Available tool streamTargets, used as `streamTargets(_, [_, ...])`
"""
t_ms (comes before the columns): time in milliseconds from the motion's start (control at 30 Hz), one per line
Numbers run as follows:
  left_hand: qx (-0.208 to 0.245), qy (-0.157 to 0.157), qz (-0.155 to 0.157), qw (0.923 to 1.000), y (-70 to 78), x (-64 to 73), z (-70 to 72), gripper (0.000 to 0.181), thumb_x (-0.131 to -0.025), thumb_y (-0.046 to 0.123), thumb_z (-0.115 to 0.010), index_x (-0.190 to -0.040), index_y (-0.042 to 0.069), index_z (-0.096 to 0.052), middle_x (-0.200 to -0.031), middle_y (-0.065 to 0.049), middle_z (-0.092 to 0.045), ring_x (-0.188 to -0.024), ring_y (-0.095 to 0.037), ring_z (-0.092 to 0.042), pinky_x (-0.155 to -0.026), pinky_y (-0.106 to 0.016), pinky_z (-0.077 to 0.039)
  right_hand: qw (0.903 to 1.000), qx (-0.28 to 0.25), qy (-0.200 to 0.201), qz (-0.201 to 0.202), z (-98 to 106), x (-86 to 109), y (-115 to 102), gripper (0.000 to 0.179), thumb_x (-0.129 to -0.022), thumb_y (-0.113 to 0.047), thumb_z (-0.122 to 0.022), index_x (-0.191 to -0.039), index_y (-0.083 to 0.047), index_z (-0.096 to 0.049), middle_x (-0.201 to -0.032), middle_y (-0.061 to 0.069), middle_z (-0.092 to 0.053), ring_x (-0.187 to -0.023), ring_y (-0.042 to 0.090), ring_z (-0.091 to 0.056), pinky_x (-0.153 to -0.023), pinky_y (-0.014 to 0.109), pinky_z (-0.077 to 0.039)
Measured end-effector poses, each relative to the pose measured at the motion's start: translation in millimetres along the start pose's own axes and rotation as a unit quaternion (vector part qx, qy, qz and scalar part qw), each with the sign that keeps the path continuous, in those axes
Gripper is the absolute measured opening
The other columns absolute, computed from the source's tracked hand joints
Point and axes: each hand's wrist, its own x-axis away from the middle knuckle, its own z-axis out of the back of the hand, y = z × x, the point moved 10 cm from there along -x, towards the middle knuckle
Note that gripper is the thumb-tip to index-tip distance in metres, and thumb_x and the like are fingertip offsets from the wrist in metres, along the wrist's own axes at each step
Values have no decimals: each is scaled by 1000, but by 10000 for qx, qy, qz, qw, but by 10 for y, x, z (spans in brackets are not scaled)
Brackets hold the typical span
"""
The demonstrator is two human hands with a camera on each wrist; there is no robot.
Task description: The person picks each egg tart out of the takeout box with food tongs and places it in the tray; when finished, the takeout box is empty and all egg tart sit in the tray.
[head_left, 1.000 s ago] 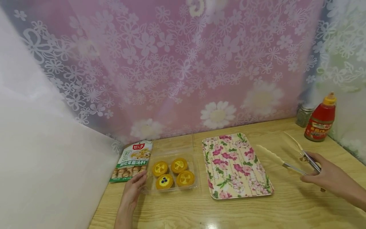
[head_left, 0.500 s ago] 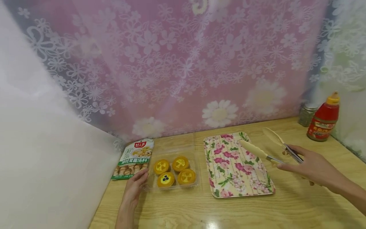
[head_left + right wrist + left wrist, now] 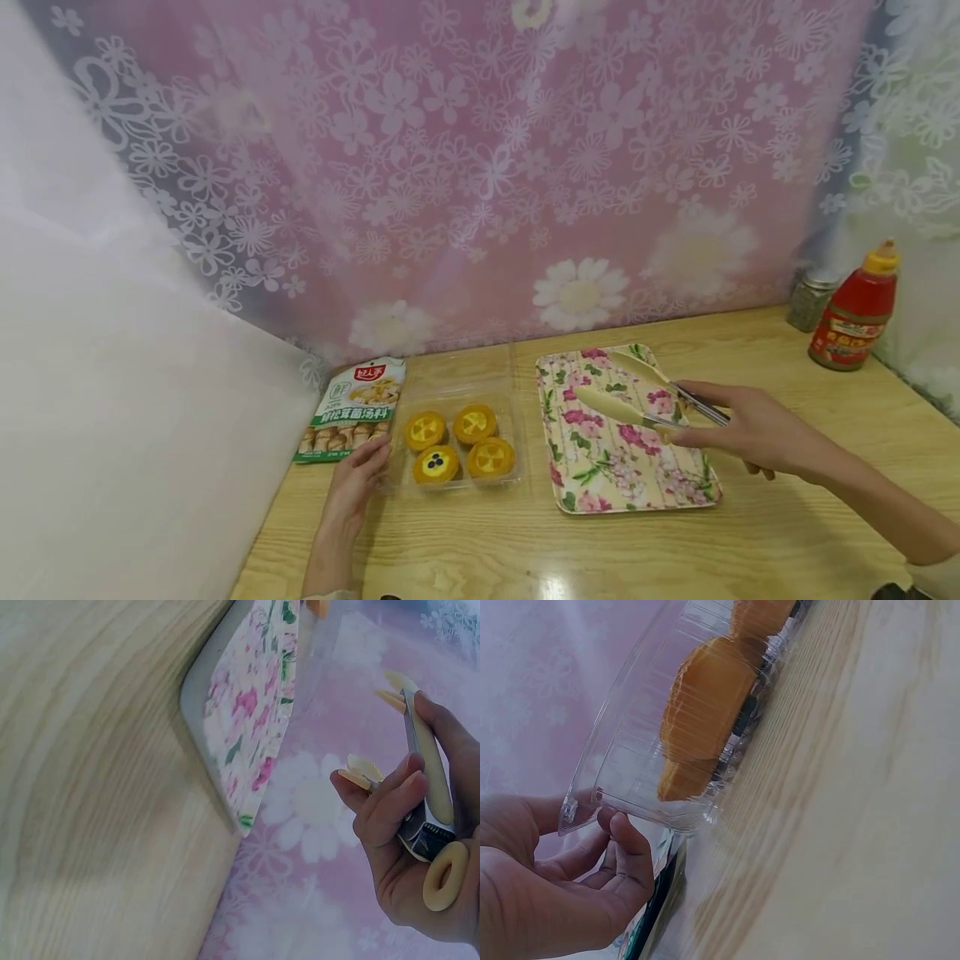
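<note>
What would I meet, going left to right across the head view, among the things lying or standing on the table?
Mushroom packet → clear container of tarts → floral tray → small jar → red bottle.

We note a wood-grain table (image 3: 465, 542). On it, left to right: mushroom-printed packet (image 3: 352, 408), clear open container (image 3: 507, 417), floral tray (image 3: 615, 471), small jar (image 3: 810, 303), red squeeze bottle (image 3: 855, 321).

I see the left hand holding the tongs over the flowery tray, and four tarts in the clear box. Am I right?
Not quite: it's the right hand holding the tongs over the flowery tray, as the head view shows. Four tarts are in the clear box.
</note>
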Motion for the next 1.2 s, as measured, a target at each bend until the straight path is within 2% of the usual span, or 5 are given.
streamTargets(333, [-94, -11, -43, 9999, 9, 44, -14, 52, -106, 23, -64, -151, 1, -52, -140, -11, -55, -113, -21, -56, -82, -27, -53, 9877, 1018, 153, 1173, -246, -226, -551, 77, -95, -48, -75, -154, -5, -50, -149, 31, -51, -75, 27, -65, -67, 40, -53])
streamTargets(600, [-100, -6, -76, 9999, 12, 21, 2, 53, -105, 24, -65, -151, 1, -52, -133, -6, -60, -110, -17, -58, -80, -27, -52, 9901, 786, -234, 1137, -470, -404, -777, 79, -95, -53, -71, -156, -7, -49, -134, 28, -65, -42, 8, -26, -48, 29, -40])
streamTargets(700, [-91, 7, -71, 9999, 6, 11, 10, 53, -106, 23, -65, -151, 0, -52, -133, -6, -60, -110, -17, -59, -79, -26, -52, 9907, 702, -373, 1105, -546, -450, -862, 79, -94, -54, -72, -156, -11, -48, -94, 16, -75, -41, 9, -26, -42, 28, -36])
streamTargets(833, [-86, -1, -56, 9999, 5, 8, 8, 52, -106, 23, -64, -151, 0, -52, -132, -5, -61, -109, -17, -59, -79, -26, -52, 9903, 610, -587, 1100, -649, -502, -975, 78, -95, -53, -72, -157, -13, -48, -47, -7, -31, -40, 9, -25, -41, 28, -34])
streamTargets(1200, [-106, 21, -28, 9999, 12, 20, -7, 52, -106, 24, -65, -150, 1, -53, -132, -7, -60, -105, -19, -58, -76, -26, -51, 9869, 985, -732, 1044, -942, -735, -1151, 77, -94, -52, -74, -154, -10, -52, -50, -8, -30, -39, 8, -28, -39, 24, -31])
